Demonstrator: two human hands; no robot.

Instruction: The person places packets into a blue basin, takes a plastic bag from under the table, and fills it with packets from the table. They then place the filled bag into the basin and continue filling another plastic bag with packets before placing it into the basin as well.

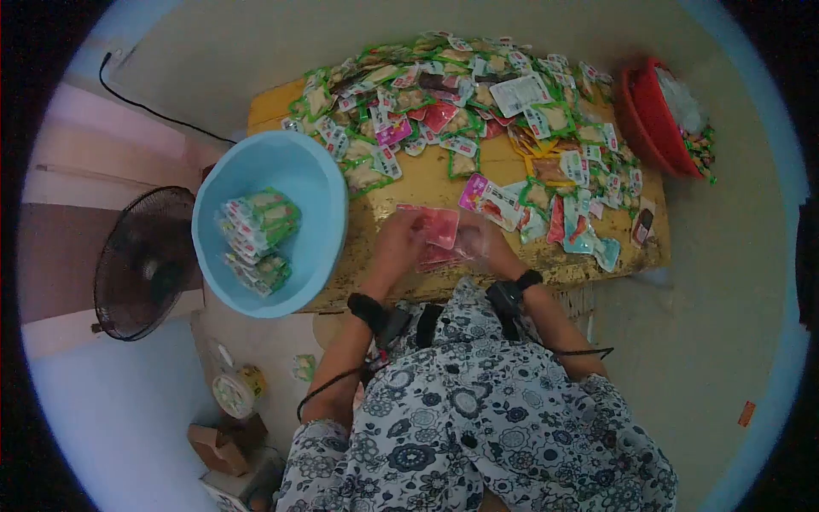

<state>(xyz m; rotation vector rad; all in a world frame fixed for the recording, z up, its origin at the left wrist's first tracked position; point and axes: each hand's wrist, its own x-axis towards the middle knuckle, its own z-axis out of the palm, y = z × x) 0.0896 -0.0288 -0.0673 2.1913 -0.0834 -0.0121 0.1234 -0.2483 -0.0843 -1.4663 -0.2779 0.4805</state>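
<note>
Near the front edge of the yellow table (363, 247), my left hand (399, 243) has its fingers on the left side of a red packet (440, 227). My right hand (495, 249) is just to the right of that packet, its fingers blurred, around or beside a clear wrapper; what it grips cannot be made out. More red packets (437, 256) lie under and between the hands. A purple and white packet (492, 201) rests just beyond my right hand. Across the table behind spreads a large heap of green and white packets (409, 98).
A light blue basin (328, 205) with stacked packets stands at the left, beside a black fan (145, 264). Red baskets (648, 119) sit at the back right. On the floor at the lower left are a tub (232, 397) and a cardboard box (217, 450).
</note>
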